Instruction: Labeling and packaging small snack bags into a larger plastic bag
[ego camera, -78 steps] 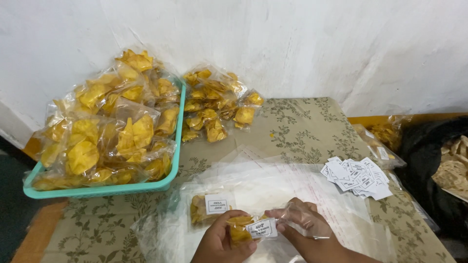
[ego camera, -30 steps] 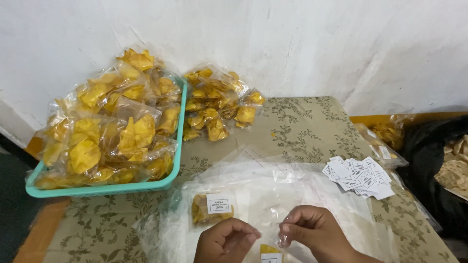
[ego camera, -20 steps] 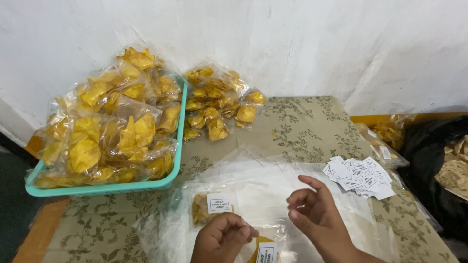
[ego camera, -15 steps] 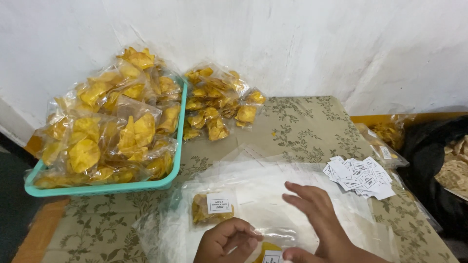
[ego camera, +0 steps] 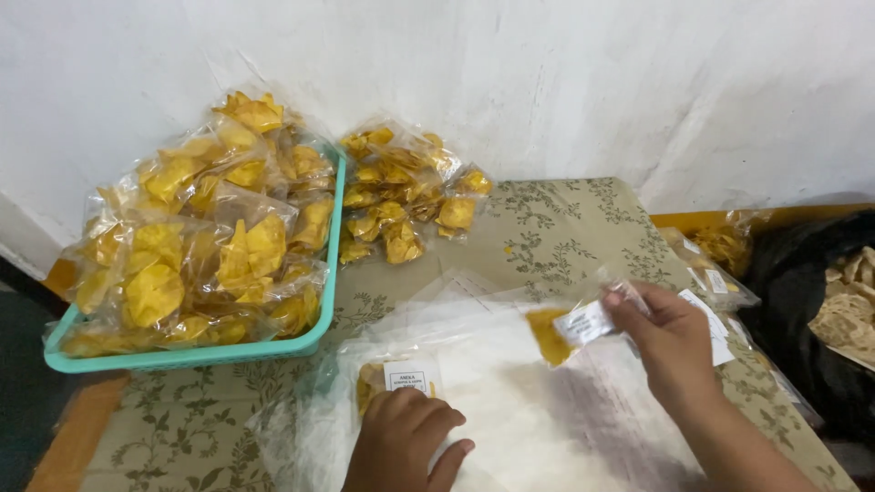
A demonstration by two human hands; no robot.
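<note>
Your right hand (ego camera: 670, 333) pinches a small clear plastic packet of yellow chips with a white paper label (ego camera: 576, 326) by one end, fingers closed on it, so it hangs lifted over the pile of empty clear plastic bags (ego camera: 510, 392), to the right of the teal plastic tray (ego camera: 324, 273) heaped with filled packets. Your left hand (ego camera: 401, 442) lies palm down with fingers loosely curled and gripping nothing, on that pile in front of the tray, touching a second labelled chip packet (ego camera: 394, 375), which seems to keep the slippery bags from sliding.

— Where is room lying open?
— Bare cloth (ego camera: 556, 228) is showing at upper centre, between the loose packets (ego camera: 401, 196) and the black bag (ego camera: 807, 273).
— What is blocking?
— The tray (ego camera: 182, 351) is filling the left; clear bags (ego camera: 510, 401) are covering the lower middle.
</note>
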